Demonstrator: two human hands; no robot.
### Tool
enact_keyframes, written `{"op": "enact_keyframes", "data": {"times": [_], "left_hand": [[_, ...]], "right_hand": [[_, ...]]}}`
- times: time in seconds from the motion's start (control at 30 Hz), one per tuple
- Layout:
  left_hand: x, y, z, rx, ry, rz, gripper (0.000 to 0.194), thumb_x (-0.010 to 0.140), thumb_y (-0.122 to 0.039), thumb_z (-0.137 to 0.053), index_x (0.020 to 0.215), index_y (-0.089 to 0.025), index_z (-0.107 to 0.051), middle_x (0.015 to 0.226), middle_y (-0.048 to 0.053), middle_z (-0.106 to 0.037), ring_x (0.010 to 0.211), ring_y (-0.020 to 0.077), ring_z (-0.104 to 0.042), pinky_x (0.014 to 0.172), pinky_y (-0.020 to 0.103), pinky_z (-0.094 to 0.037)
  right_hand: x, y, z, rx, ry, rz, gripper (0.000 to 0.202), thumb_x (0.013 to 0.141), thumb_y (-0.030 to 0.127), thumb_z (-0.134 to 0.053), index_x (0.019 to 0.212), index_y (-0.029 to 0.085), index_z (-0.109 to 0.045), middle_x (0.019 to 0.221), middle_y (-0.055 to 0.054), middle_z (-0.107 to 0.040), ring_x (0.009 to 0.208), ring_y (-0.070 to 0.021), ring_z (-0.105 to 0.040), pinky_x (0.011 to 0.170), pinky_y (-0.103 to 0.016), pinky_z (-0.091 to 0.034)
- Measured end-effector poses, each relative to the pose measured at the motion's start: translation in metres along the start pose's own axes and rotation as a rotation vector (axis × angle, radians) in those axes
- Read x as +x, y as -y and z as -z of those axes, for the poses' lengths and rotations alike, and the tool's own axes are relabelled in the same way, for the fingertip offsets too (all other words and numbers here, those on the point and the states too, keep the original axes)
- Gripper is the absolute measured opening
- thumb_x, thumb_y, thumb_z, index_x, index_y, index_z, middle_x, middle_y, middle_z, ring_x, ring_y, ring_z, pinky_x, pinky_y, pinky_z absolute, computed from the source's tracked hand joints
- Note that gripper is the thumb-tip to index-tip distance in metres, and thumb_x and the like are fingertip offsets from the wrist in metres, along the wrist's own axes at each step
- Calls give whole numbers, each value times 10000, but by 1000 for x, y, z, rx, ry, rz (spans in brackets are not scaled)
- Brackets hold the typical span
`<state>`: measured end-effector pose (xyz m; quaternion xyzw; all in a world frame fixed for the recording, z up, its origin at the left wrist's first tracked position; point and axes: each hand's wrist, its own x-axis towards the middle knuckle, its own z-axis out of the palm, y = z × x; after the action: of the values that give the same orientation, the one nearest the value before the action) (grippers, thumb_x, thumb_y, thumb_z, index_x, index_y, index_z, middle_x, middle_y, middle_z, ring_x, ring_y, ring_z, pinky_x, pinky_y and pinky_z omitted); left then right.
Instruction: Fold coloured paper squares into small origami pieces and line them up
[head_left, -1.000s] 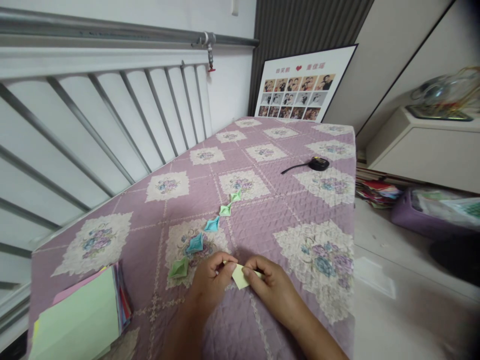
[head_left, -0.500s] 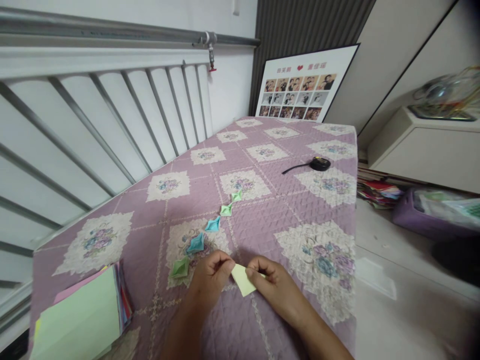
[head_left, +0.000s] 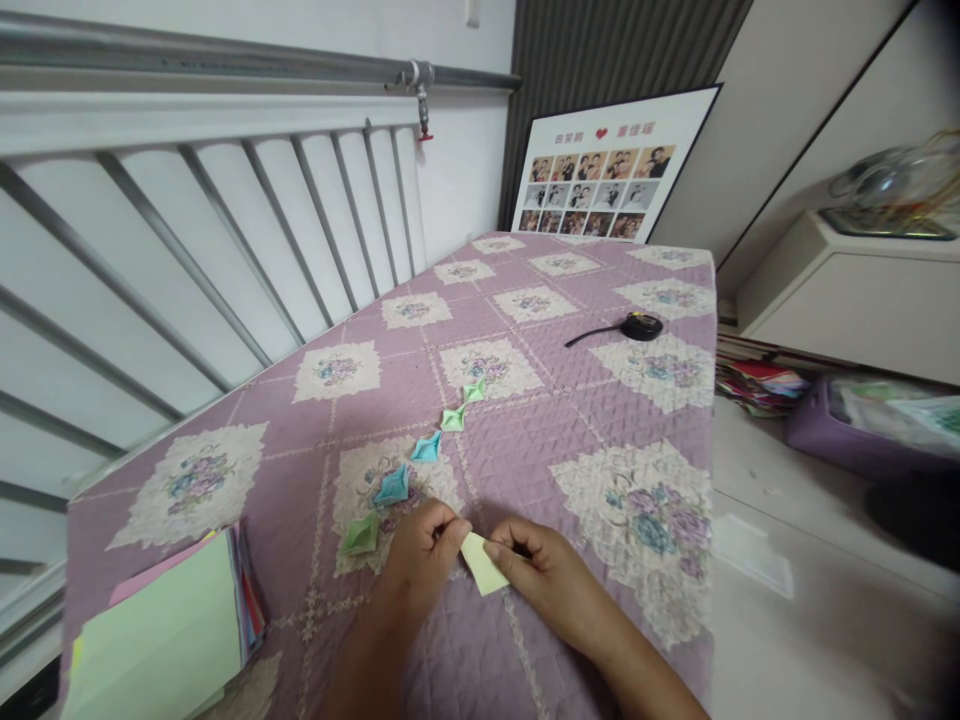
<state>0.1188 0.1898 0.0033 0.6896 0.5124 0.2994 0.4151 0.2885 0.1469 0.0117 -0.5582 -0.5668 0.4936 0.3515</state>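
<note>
Above floral cloth (head_left: 517,450), the right hand (head_left: 544,575), holding yellow paper (head_left: 485,570), has shifted left.

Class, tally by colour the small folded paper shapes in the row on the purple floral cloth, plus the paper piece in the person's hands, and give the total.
Green boat-like folded paper shapes: 3
Blue boat-like folded paper shapes: 2
Pale yellow paper piece: 1
Total: 6

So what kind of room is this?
Probably a room in someone's home: there's a flowery quilted cover, a white radiator along the wall, and a big board of photos with a red heart.
</note>
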Motion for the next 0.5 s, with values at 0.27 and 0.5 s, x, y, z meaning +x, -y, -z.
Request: {"op": "enact_keyframes", "data": {"times": [0.27,0.5], "left_hand": [[-3,-6,-1,-28,14,122,323,835,-380,-428,575,-207,-346,575,-50,-352,575,119,-369,548,250,-271],[-3,-4,-7,-393,154,153,169,787,-321,-541,885,-185,-556,762,-16,-572,704,138,-523,634,236,-393]], "right_hand": [[0,3,-2,-28,-3,45,275,859,379,-505,658,192,-530,617,38,-483,597,-110,-442,557,-232,-339],[4,-1,-4,22,-124,9,318,854,455,-476,669,196,-499,617,39,-455,603,-118,-418,556,-236,-331]]}}
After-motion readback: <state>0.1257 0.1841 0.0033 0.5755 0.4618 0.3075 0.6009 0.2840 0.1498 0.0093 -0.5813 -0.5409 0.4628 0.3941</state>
